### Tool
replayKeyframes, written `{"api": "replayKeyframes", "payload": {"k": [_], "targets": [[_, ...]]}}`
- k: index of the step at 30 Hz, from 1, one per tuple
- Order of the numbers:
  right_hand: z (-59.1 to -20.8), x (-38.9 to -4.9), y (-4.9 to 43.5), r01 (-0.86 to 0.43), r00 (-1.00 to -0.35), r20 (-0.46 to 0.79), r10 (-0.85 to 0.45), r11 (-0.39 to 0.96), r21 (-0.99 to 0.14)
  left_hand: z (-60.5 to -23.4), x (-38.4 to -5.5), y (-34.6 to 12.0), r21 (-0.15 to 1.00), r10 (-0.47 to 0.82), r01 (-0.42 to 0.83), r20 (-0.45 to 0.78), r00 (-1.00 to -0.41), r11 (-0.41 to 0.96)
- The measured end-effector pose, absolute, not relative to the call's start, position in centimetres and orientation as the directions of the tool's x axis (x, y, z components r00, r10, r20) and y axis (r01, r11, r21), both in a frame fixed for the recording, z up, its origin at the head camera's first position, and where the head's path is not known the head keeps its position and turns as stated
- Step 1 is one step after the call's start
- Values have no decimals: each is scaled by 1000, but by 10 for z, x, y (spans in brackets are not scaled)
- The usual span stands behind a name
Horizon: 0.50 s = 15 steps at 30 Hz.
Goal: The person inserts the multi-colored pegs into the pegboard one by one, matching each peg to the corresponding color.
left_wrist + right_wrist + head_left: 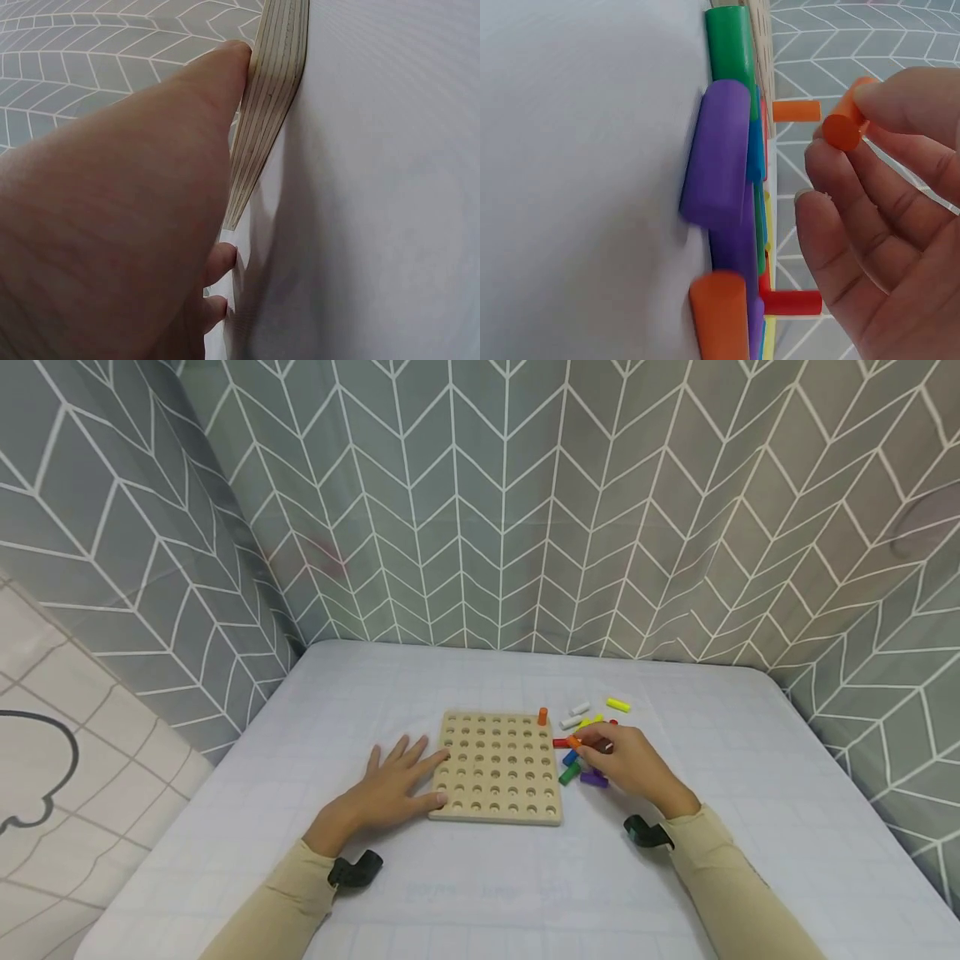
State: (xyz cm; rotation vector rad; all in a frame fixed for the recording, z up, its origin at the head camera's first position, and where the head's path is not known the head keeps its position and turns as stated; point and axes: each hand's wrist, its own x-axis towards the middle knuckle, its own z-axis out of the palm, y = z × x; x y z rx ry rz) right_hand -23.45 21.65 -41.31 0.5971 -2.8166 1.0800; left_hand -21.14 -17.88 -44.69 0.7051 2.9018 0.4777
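Note:
A square wooden board (495, 818) with rows of round holes lies flat in the middle of the table. One orange peg (542, 717) stands upright in its far right corner. My left hand (393, 781) lies with fingers spread at the board's left side, thumb and index touching its edge. The left wrist view shows the thumb against the layered side (270, 90) of the board. To the right of the board, my right hand (630, 764) pinches another orange peg (844, 131) between thumb and fingertips, above a loose pile of coloured pegs.
Around the right hand lie a green peg (570, 773), purple pegs (595, 781), a blue peg (571, 758), a red peg (561, 743), white pegs (580, 708) and yellow ones (618, 704). A patterned curtain (480, 527) hangs behind the white table (480, 893).

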Motion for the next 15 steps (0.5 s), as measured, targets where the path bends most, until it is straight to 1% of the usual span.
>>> {"api": "replayKeyframes", "payload": {"k": [6,15], "targets": [[-417,-248,207,-397,-916,248,-314,635,-662,-448,-210,-180,340,461,422,-38,-887,840],[-418,-261,201,-343,-938,236,-253,589,-732,-447,-208,-180,357,480,442,-21,-877,823]]}}
